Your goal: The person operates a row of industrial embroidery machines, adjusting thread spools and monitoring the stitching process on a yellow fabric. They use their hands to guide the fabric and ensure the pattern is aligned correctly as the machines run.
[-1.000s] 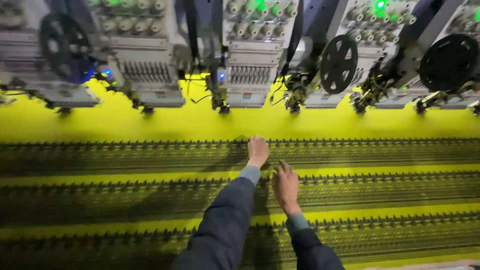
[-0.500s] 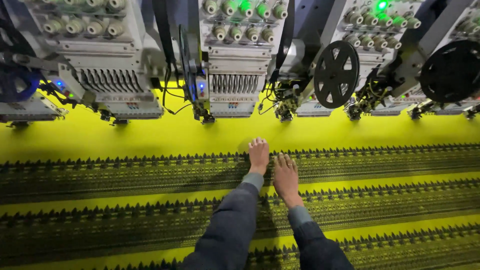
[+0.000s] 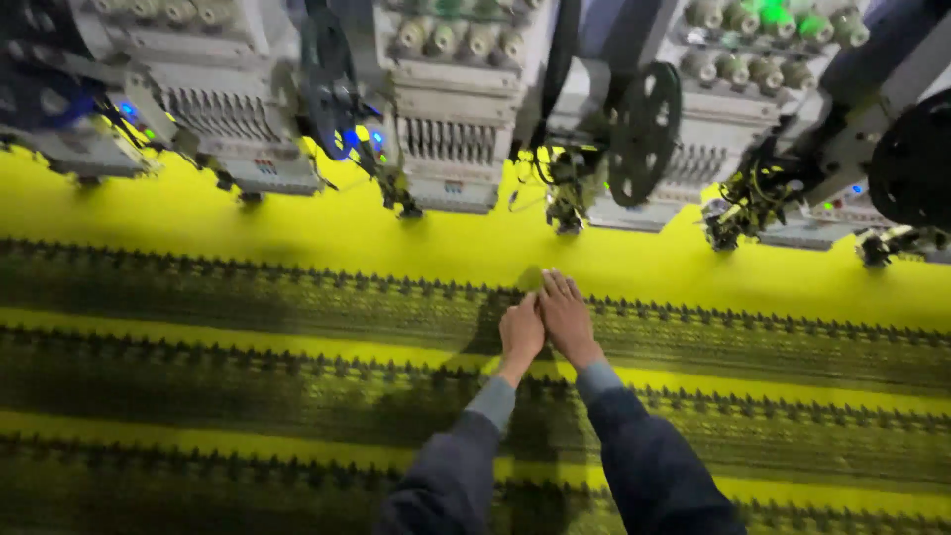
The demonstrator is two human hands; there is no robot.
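Yellow fabric with dark embroidered bands (image 3: 297, 327) lies stretched flat under you, and both your hands are down on it, pressed against the topmost dark band. Your left hand (image 3: 520, 332) has its fingers (image 3: 528, 305) together and laid flat on the cloth, gripping nothing. Your right hand (image 3: 568, 319) sits just beside it, touching along the inner edge, its fingers (image 3: 557, 287) slightly fanned and also flat, with nothing held. Both sets of fingertips end right at the scalloped upper edge of that band, where the stitching gives way to plain yellow cloth.

Back from your fingers, towards your wrists, a narrow yellow stripe crosses under your grey cuffs and dark blue sleeves (image 3: 634, 466), and further dark bands run behind that.

Ahead of your fingertips, beyond the plain yellow strip, the row of grey multi-needle embroidery heads (image 3: 451, 149) hangs over the fabric. Nearest ahead of your right fingers is a small needle assembly with green wiring (image 3: 567, 193), and beside it, to the right, a black perforated spool wheel (image 3: 644, 134). Farther right another black wheel (image 3: 911, 163) shows at the edge. Ahead and to the left, blue indicator lights (image 3: 362, 139) glow on one head.
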